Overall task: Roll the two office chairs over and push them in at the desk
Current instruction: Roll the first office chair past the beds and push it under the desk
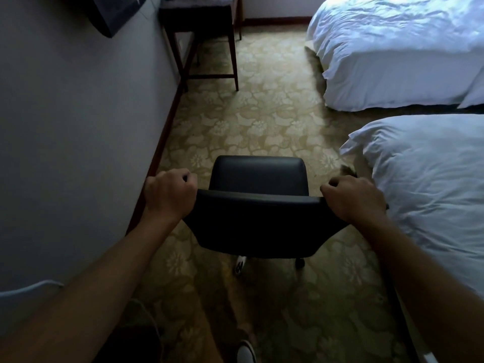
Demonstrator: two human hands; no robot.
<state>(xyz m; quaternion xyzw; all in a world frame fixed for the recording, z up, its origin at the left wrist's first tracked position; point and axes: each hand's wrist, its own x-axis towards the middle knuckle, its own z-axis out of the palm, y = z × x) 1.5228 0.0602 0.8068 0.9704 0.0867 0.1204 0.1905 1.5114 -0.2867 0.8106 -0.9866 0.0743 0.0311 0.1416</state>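
Your left hand (169, 196) and your right hand (353, 199) each keep a closed grip on one top corner of the backrest of the black office chair (258, 205), fingers curled over its edge. The chair stands in the lower middle of the frame on the patterned carpet (262, 121), its seat pointing away from you, with a white caster (240, 265) showing under it. The grey wall (78, 127) runs along the left. Two white beds (408, 53) fill the right side. The dark wooden surface (199, 9) stands in the upper middle, well apart from the chair.
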